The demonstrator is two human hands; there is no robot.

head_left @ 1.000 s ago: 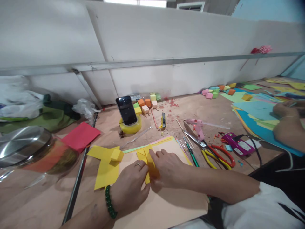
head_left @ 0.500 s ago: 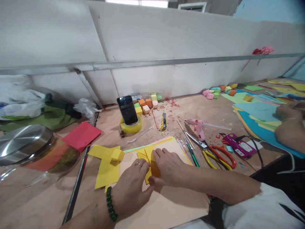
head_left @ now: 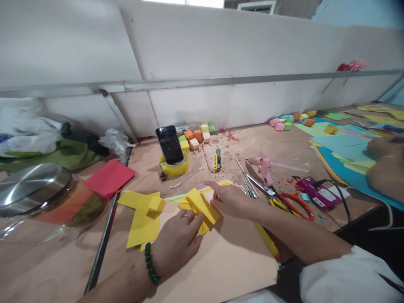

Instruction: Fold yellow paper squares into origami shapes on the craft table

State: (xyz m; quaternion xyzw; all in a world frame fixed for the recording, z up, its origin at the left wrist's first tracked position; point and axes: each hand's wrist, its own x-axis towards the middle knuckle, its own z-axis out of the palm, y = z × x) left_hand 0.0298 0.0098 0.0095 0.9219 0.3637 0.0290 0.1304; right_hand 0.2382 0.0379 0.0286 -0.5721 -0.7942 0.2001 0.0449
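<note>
A piece of folded yellow paper with raised flaps lies on a pale peach sheet. My left hand, with a ring and a green bead bracelet, grips its near left side with the fingertips. At the paper's right edge is my right hand, index finger stretched out to the left and the other fingers partly bent. It appears to hold nothing. Left of the peach sheet lie yellow paper strips with a small yellow paper cube on them.
Beyond the hands stand a phone in a tape roll, paper cubes and a box cutter. Scissors, a pink glue gun and a purple power strip lie right. A glass jar stands left. Another person's hand is far right.
My right hand has come off the folded yellow paper and shifted slightly up and right. A flap of the paper now stands up, tilted to the right. My left hand stays on it.
</note>
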